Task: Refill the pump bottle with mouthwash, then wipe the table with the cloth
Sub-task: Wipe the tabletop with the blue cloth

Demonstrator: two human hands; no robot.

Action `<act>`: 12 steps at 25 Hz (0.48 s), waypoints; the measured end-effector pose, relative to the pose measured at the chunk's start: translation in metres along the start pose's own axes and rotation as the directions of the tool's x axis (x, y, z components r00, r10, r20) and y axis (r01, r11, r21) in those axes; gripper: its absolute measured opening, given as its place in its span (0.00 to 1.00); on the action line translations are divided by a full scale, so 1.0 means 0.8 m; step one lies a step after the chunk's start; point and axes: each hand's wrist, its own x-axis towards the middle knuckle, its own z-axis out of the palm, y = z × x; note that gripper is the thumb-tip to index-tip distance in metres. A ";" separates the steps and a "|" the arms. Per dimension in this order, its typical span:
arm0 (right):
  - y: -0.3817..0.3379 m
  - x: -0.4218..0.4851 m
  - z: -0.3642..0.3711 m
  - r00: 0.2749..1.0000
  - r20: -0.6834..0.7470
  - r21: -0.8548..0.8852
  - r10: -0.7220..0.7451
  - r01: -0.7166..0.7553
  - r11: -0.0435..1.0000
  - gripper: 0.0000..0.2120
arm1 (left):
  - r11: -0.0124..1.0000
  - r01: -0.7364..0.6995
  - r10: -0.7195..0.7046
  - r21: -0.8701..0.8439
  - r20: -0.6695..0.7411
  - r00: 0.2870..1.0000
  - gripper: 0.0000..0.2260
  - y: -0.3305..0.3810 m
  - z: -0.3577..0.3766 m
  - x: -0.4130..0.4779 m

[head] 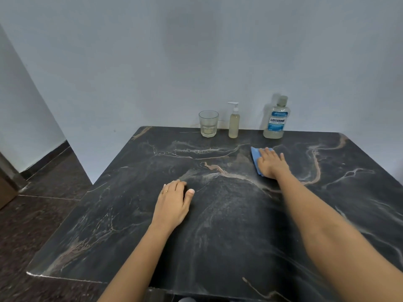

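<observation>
While right hand [271, 164] presses flat, blue cloth [255, 159] beneath palm, no grip

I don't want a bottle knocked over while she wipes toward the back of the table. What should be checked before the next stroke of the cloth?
1. Cloth under the palm: ok. The right hand lies flat on the blue cloth.
2. Pump bottle closed and upright: ok, pump head on.
3. Mouthwash bottle capped and upright: ok.
4. Clearance behind the cloth: not ok. The mouthwash bottle stands just beyond the hand at the back edge.
5. Glass: ok, upright, left of the pump bottle, away from the cloth.
6. Left hand out of the path: ok, resting on the table nearer the person.
</observation>
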 end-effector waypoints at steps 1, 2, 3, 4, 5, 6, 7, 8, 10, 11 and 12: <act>0.016 -0.013 -0.001 1.000 0.000 0.010 0.028 -0.028 1.000 0.26 | 1.000 -0.008 0.007 0.005 0.013 1.000 0.26 0.008 0.002 -0.003; 0.032 -0.029 -0.003 0.999 -0.001 0.016 0.054 -0.054 0.998 0.26 | 1.000 -0.014 0.014 0.006 0.024 1.000 0.24 0.018 0.005 -0.008; 0.046 -0.045 -0.004 0.997 -0.004 0.024 0.082 -0.082 0.996 0.26 | 1.000 -0.021 0.020 0.006 0.037 0.999 0.23 0.026 0.007 -0.012; 0.059 -0.063 -0.005 0.994 -0.005 0.032 0.110 -0.110 0.993 0.26 | 1.000 -0.028 0.028 0.002 0.049 0.998 0.22 0.033 0.009 -0.017; 0.071 -0.081 -0.005 0.991 -0.009 0.039 0.137 -0.136 0.990 0.26 | 1.000 -0.029 0.029 -0.006 0.062 0.998 0.21 0.040 0.011 -0.021; 0.082 -0.101 -0.005 0.987 -0.013 0.046 0.163 -0.162 0.986 0.26 | 0.999 -0.031 0.032 -0.016 0.068 0.997 0.21 0.046 0.012 -0.026; 0.094 -0.122 -0.005 0.982 -0.020 0.052 0.189 -0.187 0.981 0.26 | 0.999 -0.033 0.035 -0.027 0.073 0.997 0.21 0.052 0.013 -0.030; 0.105 -0.144 -0.004 0.976 -0.023 0.061 0.216 -0.215 0.975 0.26 | 0.999 -0.037 0.040 -0.034 0.075 0.996 0.21 0.057 0.014 -0.035; 0.124 -0.193 -0.001 0.959 -0.033 0.071 0.282 -0.279 0.958 0.26 | 0.998 -0.046 0.049 -0.049 0.082 0.995 0.21 0.069 0.014 -0.047; 0.130 -0.221 0.001 0.950 -0.038 0.068 0.310 -0.307 0.949 0.26 | 0.997 -0.050 0.054 -0.061 0.080 0.995 0.21 0.076 0.014 -0.052; 0.130 -0.250 0.003 0.944 -0.036 0.062 0.327 -0.324 0.944 0.26 | 0.996 -0.052 0.058 -0.072 0.074 0.996 0.21 0.081 0.015 -0.058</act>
